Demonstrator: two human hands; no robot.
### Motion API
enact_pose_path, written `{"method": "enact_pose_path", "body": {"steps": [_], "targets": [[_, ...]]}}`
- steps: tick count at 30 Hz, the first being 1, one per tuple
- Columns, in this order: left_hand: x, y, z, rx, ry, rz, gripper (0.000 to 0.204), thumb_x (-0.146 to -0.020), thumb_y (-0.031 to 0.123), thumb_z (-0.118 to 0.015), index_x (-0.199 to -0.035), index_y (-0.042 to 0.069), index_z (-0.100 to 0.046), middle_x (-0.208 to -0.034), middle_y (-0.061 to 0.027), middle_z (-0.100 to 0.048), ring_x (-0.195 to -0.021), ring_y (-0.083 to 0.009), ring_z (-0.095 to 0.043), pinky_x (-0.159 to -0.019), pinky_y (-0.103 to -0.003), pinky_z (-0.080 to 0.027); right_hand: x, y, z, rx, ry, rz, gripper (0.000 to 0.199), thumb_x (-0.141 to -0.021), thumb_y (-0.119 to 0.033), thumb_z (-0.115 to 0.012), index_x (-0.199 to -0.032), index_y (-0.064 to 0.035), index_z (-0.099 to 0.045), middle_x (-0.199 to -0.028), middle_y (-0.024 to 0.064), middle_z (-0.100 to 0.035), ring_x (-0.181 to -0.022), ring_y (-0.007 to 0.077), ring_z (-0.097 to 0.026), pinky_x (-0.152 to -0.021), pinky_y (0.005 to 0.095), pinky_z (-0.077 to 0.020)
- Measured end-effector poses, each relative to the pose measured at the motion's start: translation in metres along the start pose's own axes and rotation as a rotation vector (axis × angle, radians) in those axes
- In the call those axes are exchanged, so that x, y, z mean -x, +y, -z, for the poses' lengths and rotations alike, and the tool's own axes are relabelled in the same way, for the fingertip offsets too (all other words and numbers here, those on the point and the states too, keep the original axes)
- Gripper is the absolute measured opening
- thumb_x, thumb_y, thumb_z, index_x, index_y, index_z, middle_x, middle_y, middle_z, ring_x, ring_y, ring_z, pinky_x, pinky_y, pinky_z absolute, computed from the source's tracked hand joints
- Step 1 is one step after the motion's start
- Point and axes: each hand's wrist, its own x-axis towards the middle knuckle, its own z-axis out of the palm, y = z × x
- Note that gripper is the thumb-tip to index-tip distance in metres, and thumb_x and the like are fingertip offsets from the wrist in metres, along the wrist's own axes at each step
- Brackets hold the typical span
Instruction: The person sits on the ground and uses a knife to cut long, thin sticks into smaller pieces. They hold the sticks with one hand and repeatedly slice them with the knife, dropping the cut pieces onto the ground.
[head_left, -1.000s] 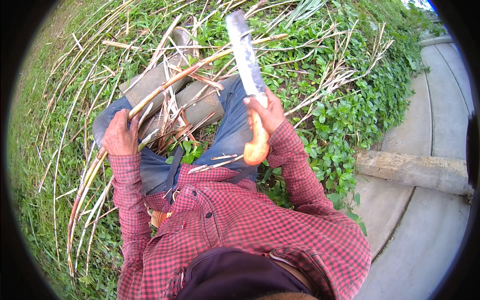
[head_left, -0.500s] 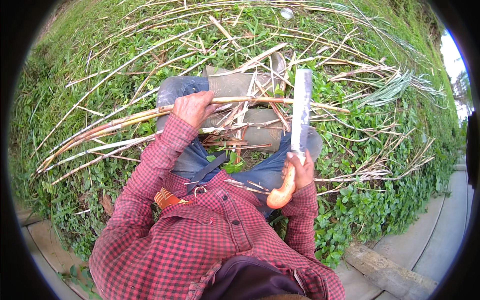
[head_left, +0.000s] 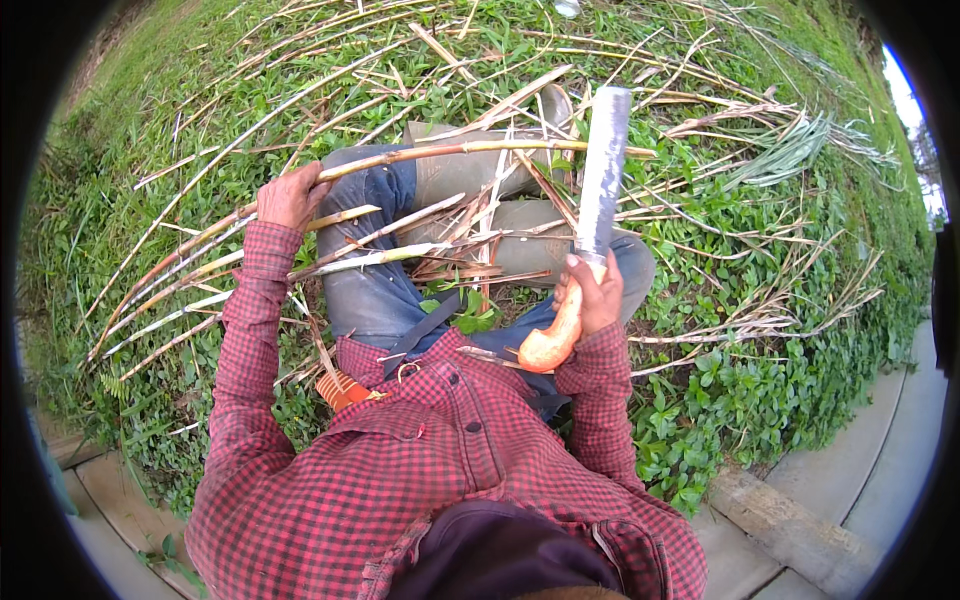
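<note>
My left hand [head_left: 290, 197] is closed around a long yellow-brown cane stalk [head_left: 450, 151], which runs rightward over my bent legs and passes behind the blade. In my right hand [head_left: 598, 294] is a machete [head_left: 603, 175] with a broad, worn silver blade pointing away from me and a curved orange-brown wooden handle. The blade overlaps the stalk near its right end; whether they touch I cannot tell. Several cut stalks [head_left: 385, 257] lie across my left leg, below the held one. Dry strips and split pieces [head_left: 490, 215] lie heaped over and between my boots.
Long stalks [head_left: 255, 125] lie on the grass at the far left. A bundle of grey-green leaves [head_left: 785, 155] and dry twigs [head_left: 760, 325] are on the right. Paving slabs [head_left: 840, 450] and a wooden plank [head_left: 785, 525] border the grass at the lower right.
My left hand has shifted left along the stalks and grips one farther from the blade. That stalk now sits a little higher in view. The machete has moved slightly away from my body.
</note>
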Motion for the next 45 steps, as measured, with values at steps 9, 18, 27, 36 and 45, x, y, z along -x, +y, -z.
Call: {"method": "enact_pose_path", "body": {"steps": [9,18,27,36,45], "targets": [[-0.023,0.029,0.012,0.047,-0.067,-0.052,0.029,-0.081,0.037,-0.056,-0.078,0.009,-0.052,-0.062,-0.0123,-0.056,-0.062,-0.0325,-0.058,-0.053,-0.043,-0.044,-0.001,0.016,-0.05,0.123,-0.33,0.019,0.038,-0.079,-0.007,-0.061,-0.112,0.0001,-0.043,-0.067,0.0038,-0.055,-0.045,0.0096,-0.051,-0.04,0.0238,-0.0434],[0.0,-0.003,0.005,0.076,0.033,-0.041,0.03,-0.077,0.038,-0.06,-0.077,0.009,-0.051,-0.066,-0.0078,-0.058,-0.059,-0.0301,-0.058,-0.052,-0.041,-0.045,0.0,0.037,-0.041,0.174,-0.359,-0.017,0.032,-0.077,-0.007,-0.062,-0.105,-0.0009,-0.048,-0.067,0.0037,-0.054,-0.052,0.0109,-0.053,-0.044,0.0241,-0.0437],[0.054,-0.115,-0.006,0.166,-0.173,0.126,0.035,-0.079,0.033,-0.059,-0.102,0.005,-0.057,-0.089,-0.0111,-0.058,-0.088,-0.0279,-0.054,-0.083,-0.043,-0.037,0.002,-0.01,0.023,0.04,-0.006,0.161,0.032,-0.077,-0.012,-0.063,-0.101,-0.0009,-0.046,-0.064,0.0046,-0.052,-0.046,0.012,-0.051,-0.042,0.0264,-0.0434],[0.095,0.006,-0.006,-0.235,-0.209,-0.179,0.111,-0.048,0.051,-0.072,-0.137,0.007,-0.022,-0.139,-0.0159,-0.024,-0.13,-0.0318,-0.019,-0.106,-0.049,-0.012,0.019,-0.003,0.177,0.307,0.789,0.12,0.025,-0.075,-0.013,-0.063,-0.089,-0.0024,-0.045,-0.06,0.007,-0.051,-0.045,0.0178,-0.054,-0.042,0.0304,-0.046],[0.092,-0.02,-0.028,-0.374,-0.147,-0.099,0.084,-0.06,0.001,-0.061,-0.136,0.012,-0.026,-0.137,-0.0105,-0.031,-0.123,-0.0285,-0.034,-0.102,-0.043,-0.027,0.026,0.067,0.228,0.424,1.112,0.208,0.034,-0.07,-0.02,-0.064,-0.095,-0.0007,-0.051,-0.079,0.0125,-0.059,-0.074,0.0247,-0.059,-0.07,0.035,-0.0455]]}}
